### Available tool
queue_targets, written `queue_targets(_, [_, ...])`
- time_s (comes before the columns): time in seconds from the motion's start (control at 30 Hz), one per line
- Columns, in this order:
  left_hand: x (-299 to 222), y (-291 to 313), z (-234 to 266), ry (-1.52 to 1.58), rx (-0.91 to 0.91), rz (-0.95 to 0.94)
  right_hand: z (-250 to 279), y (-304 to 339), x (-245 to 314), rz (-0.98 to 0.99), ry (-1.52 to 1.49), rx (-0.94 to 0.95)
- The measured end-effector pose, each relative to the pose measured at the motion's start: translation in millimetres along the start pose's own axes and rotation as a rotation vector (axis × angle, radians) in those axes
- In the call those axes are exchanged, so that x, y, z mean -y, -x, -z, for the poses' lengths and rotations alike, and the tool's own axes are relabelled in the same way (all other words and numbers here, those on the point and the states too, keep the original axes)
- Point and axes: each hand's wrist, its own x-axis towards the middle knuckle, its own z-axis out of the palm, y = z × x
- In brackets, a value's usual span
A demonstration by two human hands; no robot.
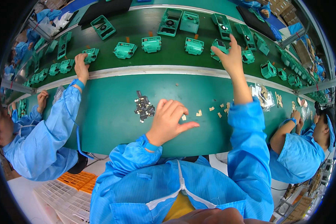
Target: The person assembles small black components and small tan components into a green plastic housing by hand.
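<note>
Low over the green bench [112, 100], my left hand [168, 121] has its fingers curled and its thumb stretched out apart from them. A small cream piece [183, 117] shows in the gap between finger and thumb; whether it touches the hand I cannot tell. To that hand's left lies a pile of small black parts with white ends [143, 108]. My right hand [230, 56] reaches over the dark green conveyor belt [134, 30], thumb and fingers spread. Right beside its thumb is a green plastic housing [218, 47], partly hidden by the hand.
Green housings [152, 44] and open-topped green cases [170, 22] stand along the belt behind a pale rail [138, 70]. Loose cream pieces [211, 108] and plastic bags [263, 96] lie right. Co-workers sit both sides; the left one's hand [82, 67] touches a housing [90, 55].
</note>
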Motion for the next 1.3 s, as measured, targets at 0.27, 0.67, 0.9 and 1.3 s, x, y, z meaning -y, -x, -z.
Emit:
queue_targets(0.27, [5,8,5,0.103,-0.09,0.147,6,-19,5,-0.455,-0.464,0.559])
queue_targets(0.67, [8,3,6,0.475,0.146,0.404,61,101,49,0.243,-0.525,0.852])
queue_targets(0.9, [-16,15,11,0.138,0.548,0.17,98,181,34,-0.57,-1.125,0.475])
queue_targets(1.3, [-47,35,9,0.149,0.372,0.373,97,254,58,-0.914,-1.046,0.515])
